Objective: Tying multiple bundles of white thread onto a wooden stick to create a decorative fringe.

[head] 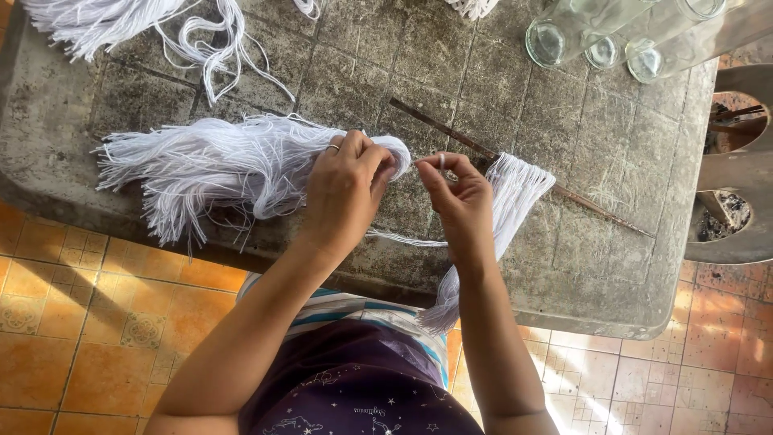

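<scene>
The left hand (345,187) sits at the centre of the frame, fingers curled shut around the looped end of a large bundle of white threads (209,165); a ring shows on 1 finger. The bundle fans out from that hand toward the left of the frame, its loose ends spread over the grey tabletop (499,80) and reaching its near edge. Just right of it, the right hand (457,193) pinches a thin white strand (424,159) between thumb and forefinger, and the strand runs taut across the short gap to the left hand. The 2 hands are close together but not touching.

Behind the right hand a row of white threads (515,189) hangs from a thin brown stick (596,208), which lies slanting from the upper middle of the frame toward the right. These threads drape over the tabletop's near edge and gather into a tail by the right forearm.

At the upper left lies another heap of white threads (121,24), with loops trailing toward the centre. At the upper right, 3 clear glass bottles (596,32) lie on their sides, bases toward the camera. Below the tabletop, orange floor tiles (88,306) fill the lower left and lower right of the frame.
</scene>
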